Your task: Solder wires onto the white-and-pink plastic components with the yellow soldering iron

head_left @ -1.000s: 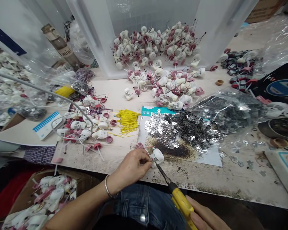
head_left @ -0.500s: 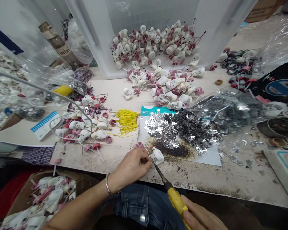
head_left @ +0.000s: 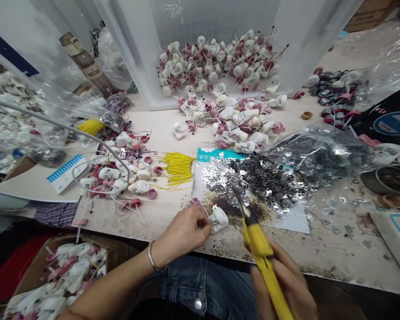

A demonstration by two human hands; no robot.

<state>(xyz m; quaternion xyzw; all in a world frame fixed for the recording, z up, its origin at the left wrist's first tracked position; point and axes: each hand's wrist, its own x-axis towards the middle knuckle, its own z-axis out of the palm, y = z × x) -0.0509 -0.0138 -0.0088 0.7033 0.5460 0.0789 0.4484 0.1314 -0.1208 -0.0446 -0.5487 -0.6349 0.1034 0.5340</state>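
Observation:
My left hand is closed in a pinch at the table's front edge, on the near side of a small white plastic housing. A thin red wire and a pink cap lie just beyond the fingertips; what exactly the fingertips pinch is partly hidden. Wrapped round the yellow handle of a soldering iron is my right hand, somewhat blurred. The iron's metal tip points up and away, above the brown-stained sheet and small metal pieces, apart from the housing.
Yellow wires lie left of the metal pieces. White and pink parts are scattered farther left. Behind stands a translucent bin with many such parts. A clear bag lies right. A cardboard box of parts stands lower left.
The soldering iron's tip has moved up and right, off the white housing, as my right hand rose. My left hand and the housing have stayed in place.

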